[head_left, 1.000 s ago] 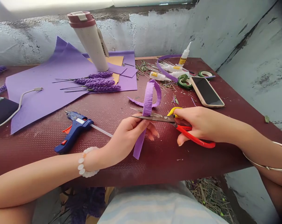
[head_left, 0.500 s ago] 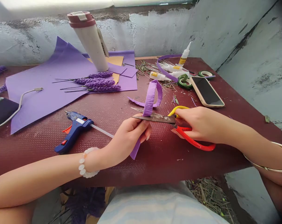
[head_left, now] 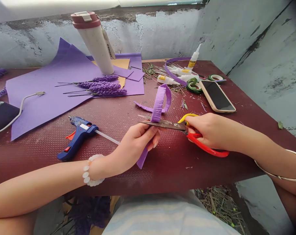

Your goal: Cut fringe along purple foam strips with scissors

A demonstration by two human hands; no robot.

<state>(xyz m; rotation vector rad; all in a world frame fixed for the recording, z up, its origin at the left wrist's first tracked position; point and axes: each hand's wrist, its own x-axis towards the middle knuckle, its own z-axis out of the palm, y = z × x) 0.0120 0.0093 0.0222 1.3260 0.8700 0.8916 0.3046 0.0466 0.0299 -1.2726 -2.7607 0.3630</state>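
My left hand [head_left: 135, 143] pinches a long purple foam strip [head_left: 158, 106] that arches up and curls back down onto the dark red table [head_left: 162, 163]; the strip's free end hangs below my fingers. My right hand [head_left: 209, 130] grips scissors [head_left: 187, 130] with one yellow and one red handle. Their blades point left and cross the strip just above my left fingers. The strip's upper part shows fine cuts along one edge.
A blue glue gun [head_left: 77, 137] lies left of my left hand. Finished purple lavender stems [head_left: 101, 86] rest on purple foam sheets [head_left: 47, 94]. A tumbler [head_left: 95, 40], glue bottles [head_left: 193, 58], green tape rolls [head_left: 193, 85] and a phone [head_left: 216, 95] stand at the back.
The scissors have closed and shifted slightly right along the strip. My left fingers, spread a second ago, have curled in on the strip, which has slid a little.
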